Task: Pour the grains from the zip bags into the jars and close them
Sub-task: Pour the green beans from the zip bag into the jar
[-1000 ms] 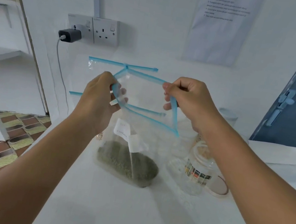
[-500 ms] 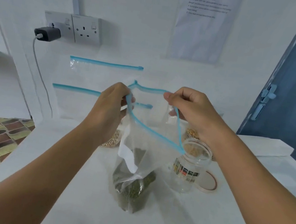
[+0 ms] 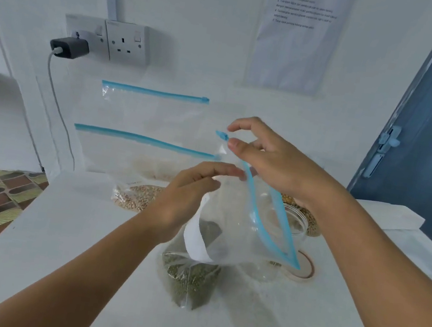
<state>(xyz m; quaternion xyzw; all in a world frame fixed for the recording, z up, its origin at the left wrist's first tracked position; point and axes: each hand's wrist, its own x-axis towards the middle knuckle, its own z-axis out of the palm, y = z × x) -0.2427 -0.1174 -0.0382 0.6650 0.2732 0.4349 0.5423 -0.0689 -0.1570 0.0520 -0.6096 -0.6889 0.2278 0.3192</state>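
Since a moment ago your right hand [image 3: 271, 161] has let the zip rim slip and lifted, thumb and forefinger now narrowly parted beside the blue slider [image 3: 222, 135]. Nearest you, the green-grain zip bag [image 3: 190, 281] stands on the white table [image 3: 65, 266], mouth open. Your left hand [image 3: 191, 187] pinches the bag's near rim. Behind the bag sits the clear jar [image 3: 295, 226], open, its lid [image 3: 304, 267] alongside. Farther back, two more zip bags [image 3: 139, 157] lean at the wall.
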